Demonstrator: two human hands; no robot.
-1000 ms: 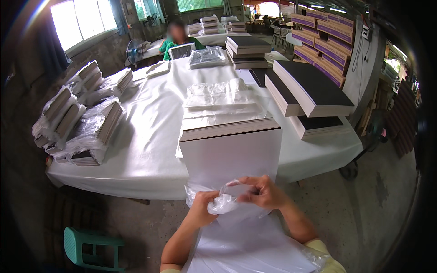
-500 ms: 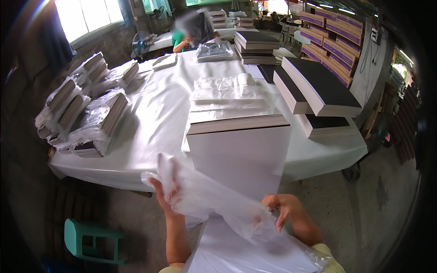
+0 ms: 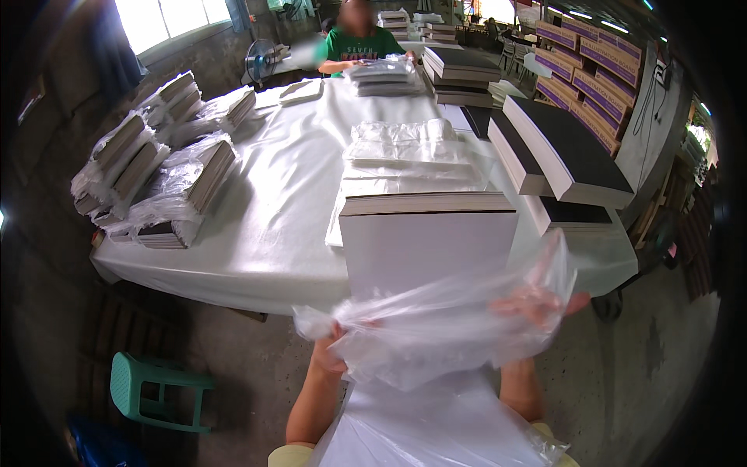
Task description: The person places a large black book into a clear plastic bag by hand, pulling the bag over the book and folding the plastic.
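A second ago the clear plastic film [image 3: 436,331] is bunched between our hands; now we have it drawn out wide, from our left hand [image 3: 331,350] across to our right hand [image 3: 537,303], which has come up on the far side. The work has gone from a crumpled wad to a spread sheet, in front of the lower part of a white-faced block of boards [image 3: 424,249]. Our right fingers are splayed, seen through the film; whether they are inside it or only behind it, we cannot tell. Film and blur cover our left fingertips, so we cannot tell whether they pinch it. Below lies a large white sheet [image 3: 420,428] under more clear plastic.

The block stands at the near edge of the counter [image 3: 272,222], which wears a pale, wrinkled, shiny cover. Behind the block lies a pile of white plastic packets [image 3: 412,167]; plastic-wrapped stacks [image 3: 183,183] sit at left, dark-topped stacks [image 3: 580,148] at right. Across from us, a co-worker in a green shirt [image 3: 373,48] now reaches to a wrapped bundle [image 3: 383,78]. Around us are a fan [image 3: 258,61], cartons [image 3: 599,70] and a green stool [image 3: 152,381] on the concrete floor [image 3: 591,389].
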